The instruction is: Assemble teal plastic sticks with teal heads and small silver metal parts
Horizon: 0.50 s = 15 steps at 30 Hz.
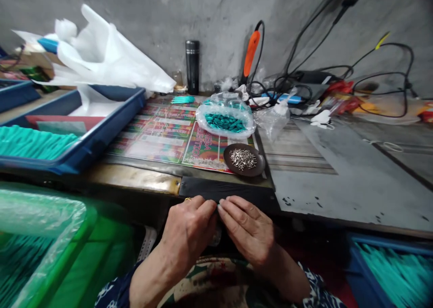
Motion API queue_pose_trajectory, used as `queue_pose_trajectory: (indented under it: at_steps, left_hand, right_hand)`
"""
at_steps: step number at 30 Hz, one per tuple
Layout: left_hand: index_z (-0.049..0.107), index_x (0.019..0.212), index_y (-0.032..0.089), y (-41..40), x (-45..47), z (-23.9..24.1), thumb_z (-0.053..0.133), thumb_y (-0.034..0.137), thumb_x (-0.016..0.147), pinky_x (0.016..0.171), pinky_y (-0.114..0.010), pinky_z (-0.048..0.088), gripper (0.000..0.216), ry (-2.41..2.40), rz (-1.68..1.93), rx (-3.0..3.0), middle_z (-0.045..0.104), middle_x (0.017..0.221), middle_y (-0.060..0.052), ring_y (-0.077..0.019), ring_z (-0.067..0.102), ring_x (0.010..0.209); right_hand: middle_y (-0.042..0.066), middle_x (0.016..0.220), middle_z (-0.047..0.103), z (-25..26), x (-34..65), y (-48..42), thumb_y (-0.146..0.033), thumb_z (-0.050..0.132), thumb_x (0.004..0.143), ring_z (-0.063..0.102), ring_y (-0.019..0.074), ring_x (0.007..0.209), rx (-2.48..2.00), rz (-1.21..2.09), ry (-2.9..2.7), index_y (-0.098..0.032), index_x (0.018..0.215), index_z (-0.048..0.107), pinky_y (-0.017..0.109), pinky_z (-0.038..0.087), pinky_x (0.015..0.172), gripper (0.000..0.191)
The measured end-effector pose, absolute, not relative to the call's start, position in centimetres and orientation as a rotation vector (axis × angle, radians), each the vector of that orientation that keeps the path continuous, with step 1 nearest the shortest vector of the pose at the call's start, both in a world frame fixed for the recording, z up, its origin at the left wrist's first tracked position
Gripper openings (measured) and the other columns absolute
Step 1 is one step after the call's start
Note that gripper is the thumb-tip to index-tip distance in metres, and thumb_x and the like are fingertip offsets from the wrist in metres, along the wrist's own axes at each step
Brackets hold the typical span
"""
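Observation:
My left hand [186, 230], with a gold ring, and my right hand [245, 230] meet at the fingertips just below a black strip [223, 190] on the table's front edge. Whatever lies between my fingers is hidden. Beyond the strip, a round dark brown dish [243, 159] holds a heap of small silver metal pieces. Behind it sits a clear plastic bag [225, 118] of teal pieces. Both are out of reach of my fingertips, and neither hand touches them.
A blue tray [77, 132] of teal strips stands to the left, over a printed sheet's edge. A green crate [67, 249] lies at lower left, a blue crate [372, 272] at lower right. White plastic, a black flask [192, 67], an orange-handled tool [251, 53] and cables line the grey wall.

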<state>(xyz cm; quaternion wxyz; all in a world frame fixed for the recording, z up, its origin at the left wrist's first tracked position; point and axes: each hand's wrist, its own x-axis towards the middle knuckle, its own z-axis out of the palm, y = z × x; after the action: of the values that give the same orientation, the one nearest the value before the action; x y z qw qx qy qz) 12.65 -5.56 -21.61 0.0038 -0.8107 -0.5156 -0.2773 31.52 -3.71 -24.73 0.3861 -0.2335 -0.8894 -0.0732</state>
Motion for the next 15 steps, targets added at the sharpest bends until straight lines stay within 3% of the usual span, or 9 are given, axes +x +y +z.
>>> queue_pose_trajectory:
  at_steps: [7,11,15]
  left_hand:
    - [0.068,0.088,0.022,-2.7,12.7,-19.6,0.062,0.018,0.084,0.063,-0.026,0.050,0.008,-1.795,-0.602,-2.545,0.072,0.079,-0.002,-0.0188,0.069,0.070]
    - [0.066,0.102,0.023,1.9,11.3,-17.8,0.062,0.023,0.087,0.070,-0.026,0.049,0.015,-1.994,-0.507,-2.384,0.075,0.092,-0.003,-0.0195,0.070,0.085]
    - [0.065,0.105,0.019,8.1,8.7,-16.1,0.059,0.022,0.090,0.071,-0.029,0.048,0.016,-2.084,-0.468,-2.170,0.074,0.089,-0.007,-0.0220,0.070,0.085]
  right_hand:
    - [0.015,0.107,0.069,-23.0,31.5,-1.2,-0.004,0.057,0.093,0.061,0.0247,0.108,-0.636,-0.206,-2.102,-0.006,0.114,0.065,0.038,0.053,0.094,0.023]
    - [0.012,0.098,0.069,-22.4,31.5,0.8,-0.004,0.059,0.092,0.063,0.0220,0.098,-0.676,-0.243,-1.988,-0.009,0.108,0.066,0.036,0.050,0.092,0.018]
    - [0.010,0.093,0.068,-22.9,31.4,1.8,-0.004,0.056,0.094,0.065,0.0200,0.092,-0.685,-0.218,-1.938,-0.010,0.103,0.066,0.034,0.049,0.091,0.015]
